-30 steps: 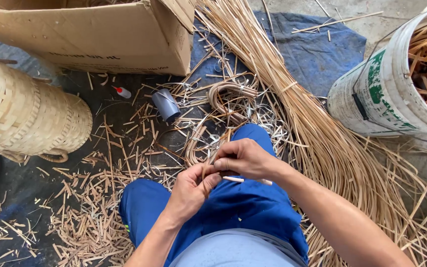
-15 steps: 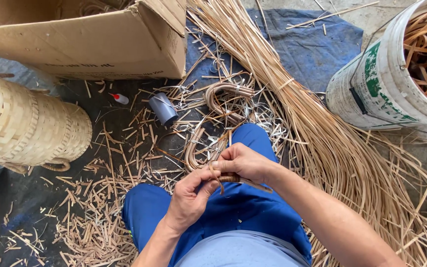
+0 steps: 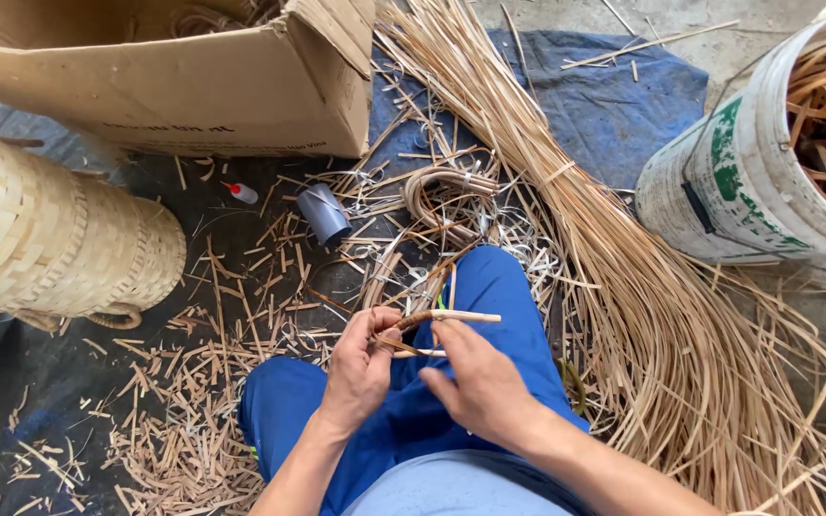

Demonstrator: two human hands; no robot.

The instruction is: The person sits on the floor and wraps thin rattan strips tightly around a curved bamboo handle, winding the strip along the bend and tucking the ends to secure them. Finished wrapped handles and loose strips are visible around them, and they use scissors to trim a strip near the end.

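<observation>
Left hand (image 3: 360, 368): fingers pinched narrow on near end of cane stick (image 3: 451, 316), over blue-trousered lap.
Right hand (image 3: 480, 382): fingers curled, holding thin strip (image 3: 420, 353) just below stick; touching left hand.
Stick: level, pointing right, above knees (image 3: 489, 287).
Cane bundle (image 3: 614, 258): right, running far to near.
Bucket (image 3: 719, 191): far right, holding cane.
Cardboard box (image 3: 193, 86): far left.
Woven basket (image 3: 50, 239): left, on side.
Grey tube (image 3: 323, 214): far of knees.
Offcuts (image 3: 174, 401): littering floor, left.

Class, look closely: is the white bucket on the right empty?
No, the white bucket holds a tangle of brownish cane strips that show above its rim.
</observation>
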